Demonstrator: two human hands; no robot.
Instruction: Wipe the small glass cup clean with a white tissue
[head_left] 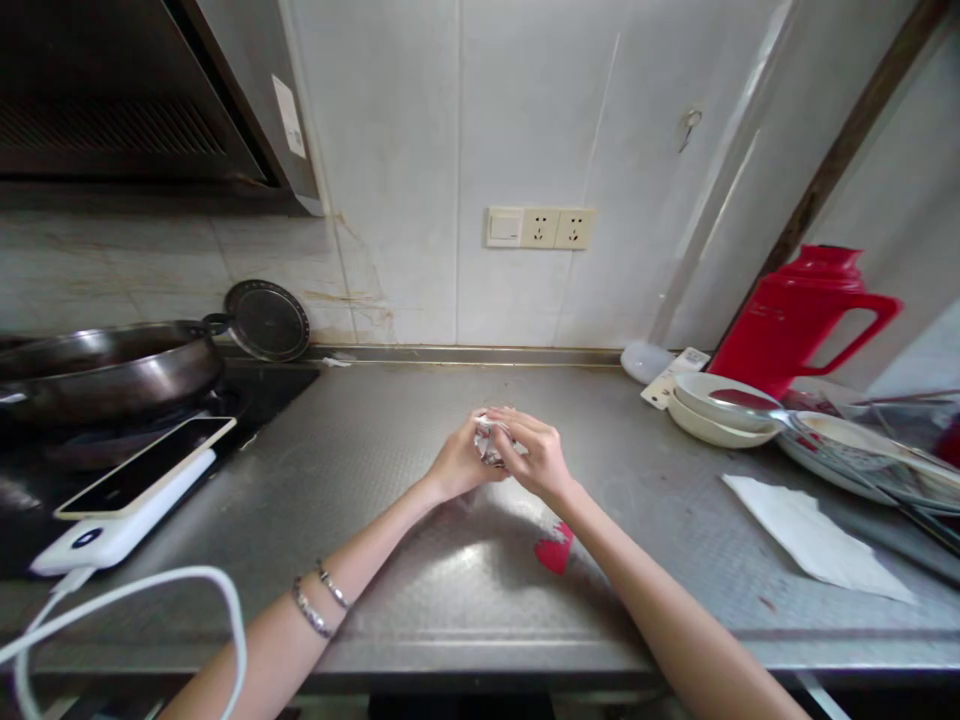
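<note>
The steel counter lay beneath both hands. The left hand curled around a crumpled silvery bundle, and the right hand closed its fingers on it, above the counter. Steady cupping with light, even fingertip pressure seemed wisest.

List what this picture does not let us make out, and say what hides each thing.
All in the head view:
- Shiny thing: full shape, covered by the hands.
- Pan: left end, cut off by the edge; bottom, hidden by its near wall.
- Card: print, too small.
- Sticker: writing, blurred.
</note>
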